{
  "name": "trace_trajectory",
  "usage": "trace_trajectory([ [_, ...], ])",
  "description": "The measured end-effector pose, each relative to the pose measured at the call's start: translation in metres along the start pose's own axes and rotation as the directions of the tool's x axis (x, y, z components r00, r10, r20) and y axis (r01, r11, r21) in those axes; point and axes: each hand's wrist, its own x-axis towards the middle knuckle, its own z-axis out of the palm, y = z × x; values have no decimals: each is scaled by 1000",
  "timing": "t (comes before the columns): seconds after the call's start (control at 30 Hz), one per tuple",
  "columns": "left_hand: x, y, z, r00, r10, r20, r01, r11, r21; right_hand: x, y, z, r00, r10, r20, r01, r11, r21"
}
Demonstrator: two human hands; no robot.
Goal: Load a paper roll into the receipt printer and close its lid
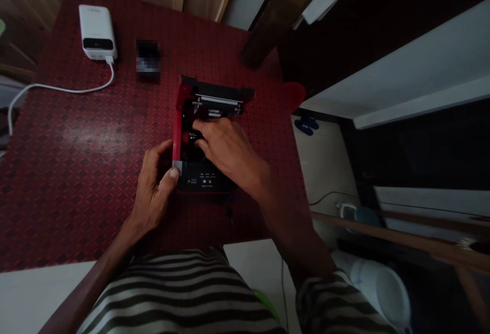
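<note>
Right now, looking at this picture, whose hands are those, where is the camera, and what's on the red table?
There is no robot: a person wears a camera on the head, so you look down at their own bare hands. The left hand grips the side of a small red and black device whose lid stands open at the far end. The right hand reaches into its open compartment; whether it holds anything is hidden. It sits on a red patterned table. Farther off lie a white power bank with a white cable and a small black object.
</note>
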Motion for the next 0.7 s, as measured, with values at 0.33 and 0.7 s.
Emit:
trace_trajectory([
  [0.33,1,2,-3,1000,-15,-4,15,1000,-8,-27,14,4,972,-165,-168,199,958,209],
  [0.7,-1,8,-5,997,-76,8,76,997,-32,-37,29,-2,949,-306,-68,314,917,248],
])
